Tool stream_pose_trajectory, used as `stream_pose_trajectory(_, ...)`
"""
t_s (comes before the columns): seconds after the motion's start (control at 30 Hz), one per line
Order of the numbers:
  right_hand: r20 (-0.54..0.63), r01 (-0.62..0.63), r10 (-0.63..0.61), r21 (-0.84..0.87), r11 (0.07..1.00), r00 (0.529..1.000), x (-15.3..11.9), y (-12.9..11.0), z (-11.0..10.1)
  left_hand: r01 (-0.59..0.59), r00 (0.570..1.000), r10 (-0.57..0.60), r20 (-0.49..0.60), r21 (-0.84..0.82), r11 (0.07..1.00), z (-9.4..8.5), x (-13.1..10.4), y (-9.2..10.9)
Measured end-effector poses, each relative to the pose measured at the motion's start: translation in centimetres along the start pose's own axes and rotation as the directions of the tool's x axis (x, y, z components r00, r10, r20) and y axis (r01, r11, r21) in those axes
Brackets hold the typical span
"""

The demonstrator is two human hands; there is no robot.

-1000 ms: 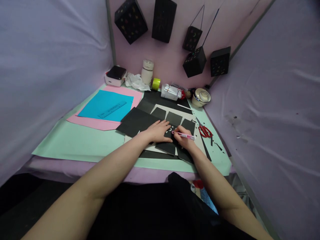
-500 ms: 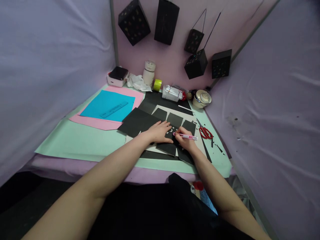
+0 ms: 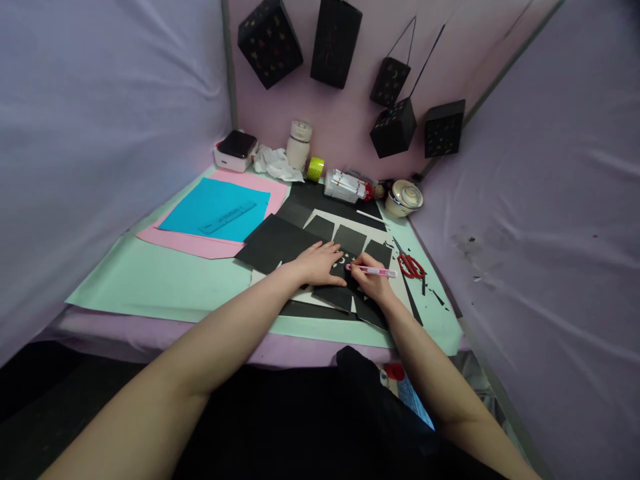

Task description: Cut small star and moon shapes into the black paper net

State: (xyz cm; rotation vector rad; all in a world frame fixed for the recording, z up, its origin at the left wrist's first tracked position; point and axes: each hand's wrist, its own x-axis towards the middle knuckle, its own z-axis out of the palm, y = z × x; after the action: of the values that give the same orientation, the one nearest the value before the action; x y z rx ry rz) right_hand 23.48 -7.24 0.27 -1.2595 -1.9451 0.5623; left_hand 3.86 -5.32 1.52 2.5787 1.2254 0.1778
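My left hand (image 3: 320, 263) lies flat with fingers spread on a black card sheet (image 3: 277, 243), pressing it down. Small white star and moon shapes (image 3: 341, 261) show in the black card just right of my left fingertips. Between the fingers of my right hand (image 3: 374, 280), held like a pen, is a slim pink-and-white craft knife (image 3: 377, 271). Its front end points left at the card beside the shapes; the tip is too small to make out. Beneath lies a pale board (image 3: 320, 217) with black panels (image 3: 350, 239) on it.
Red-handled scissors (image 3: 411, 266) and black scraps lie at the right. A clear ruler (image 3: 227, 217) rests on blue paper (image 3: 200, 200) over pink paper at the left. A bottle (image 3: 299, 147), yellow tape (image 3: 315, 169) and lidded pot (image 3: 404, 198) stand behind. Black boxes (image 3: 393, 128) hang above.
Both hands stay in nearly the same place. The craft knife's rear end has shifted very slightly right and down. The whole view has moved a little.
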Motion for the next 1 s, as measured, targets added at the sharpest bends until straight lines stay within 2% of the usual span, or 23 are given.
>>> stream_pose_trajectory(1.0, 0.011, -0.001, 0.001, 0.002, 1.0, 1.0, 0.03, 0.26, 0.1, 0.004, 1.0, -0.004, 0.006, -0.014, 1.0, -0.24, -0.11, 0.18)
